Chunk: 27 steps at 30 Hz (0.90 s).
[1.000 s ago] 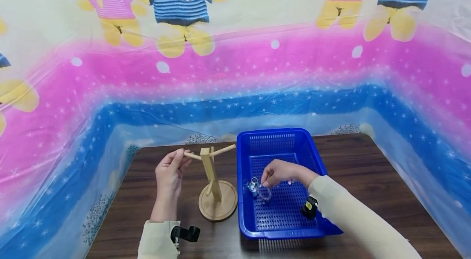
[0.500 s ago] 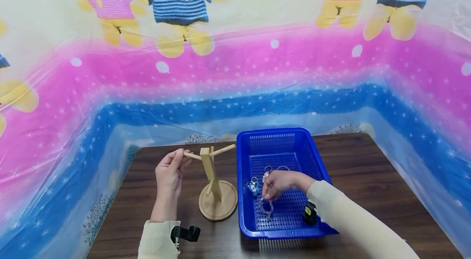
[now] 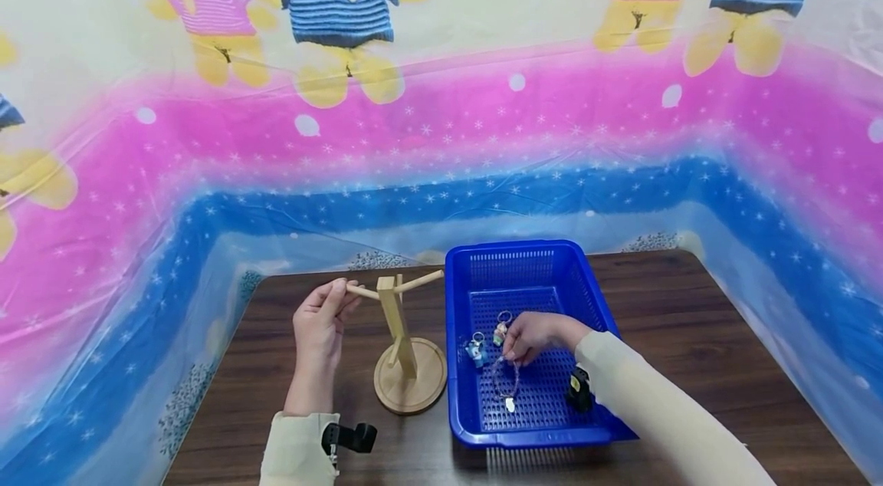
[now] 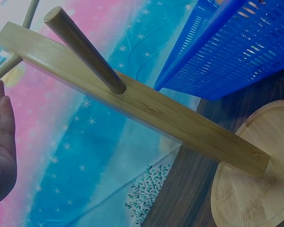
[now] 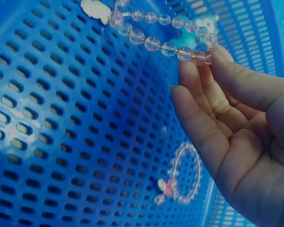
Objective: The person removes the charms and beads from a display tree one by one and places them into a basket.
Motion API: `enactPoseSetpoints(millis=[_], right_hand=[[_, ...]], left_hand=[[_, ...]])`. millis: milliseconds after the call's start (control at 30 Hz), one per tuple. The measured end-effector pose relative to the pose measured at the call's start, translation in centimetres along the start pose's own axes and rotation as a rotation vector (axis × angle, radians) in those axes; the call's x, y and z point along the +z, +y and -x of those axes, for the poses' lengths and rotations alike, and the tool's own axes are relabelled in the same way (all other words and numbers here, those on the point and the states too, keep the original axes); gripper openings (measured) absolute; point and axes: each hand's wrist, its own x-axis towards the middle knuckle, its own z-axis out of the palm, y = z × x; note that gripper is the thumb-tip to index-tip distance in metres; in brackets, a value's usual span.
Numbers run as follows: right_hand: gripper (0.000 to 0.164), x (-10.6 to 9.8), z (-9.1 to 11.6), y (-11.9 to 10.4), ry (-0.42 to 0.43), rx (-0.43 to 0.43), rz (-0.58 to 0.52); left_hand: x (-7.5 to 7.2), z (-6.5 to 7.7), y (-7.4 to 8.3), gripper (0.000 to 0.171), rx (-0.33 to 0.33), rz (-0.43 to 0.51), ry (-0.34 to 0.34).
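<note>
My right hand (image 3: pixel 540 336) pinches a bracelet of clear and pinkish beads (image 5: pixel 154 44) between thumb and fingertips, inside the blue basket (image 3: pixel 531 440). A pale charm (image 5: pixel 95 10) hangs from the bracelet's lower end. With its thumb and fingers, my left hand (image 3: pixel 320 321) grips the end of one peg of a wooden stand (image 3: pixel 395 317). That stand has a square post, several round pegs and a round base (image 4: pixel 255 203), and it stands upright left of the basket. In the left wrist view, only part of the left hand shows at the edge.
Left in the basket lies a blue-and-white keychain (image 3: pixel 476 350); a pinkish keychain (image 3: pixel 500 333) is beside the right hand. Another beaded bracelet (image 5: pixel 199 175) lies on the basket floor. Beneath is a dark wooden table (image 3: pixel 662 317), with a printed cloth (image 3: pixel 441 141) behind.
My right hand dipped toward me, then rose slightly to the right, and the bracelet now hangs from it as an open loop. The pinkish keychain came into sight. My left hand stays put.
</note>
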Motion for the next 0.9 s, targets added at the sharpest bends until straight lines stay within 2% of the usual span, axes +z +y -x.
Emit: enactPoseSetpoints(millis=[333, 500, 900], right_hand=[[0.008, -0.9, -0.6, 1.7, 0.046, 0.047, -0.028], [0.009, -1.0, -0.6, 2.2, 0.1, 0.058, -0.029], [0.007, -0.8, -0.8, 2.2, 0.244, 0.029, 0.059]], left_hand=[[0.0, 0.0, -0.1, 0.024, 0.006, -0.014, 0.002], [0.0, -0.1, 0.0, 0.023, -0.012, 0.008, 0.001], [-0.1, -0.1, 0.1, 0.024, -0.007, 0.008, -0.013]])
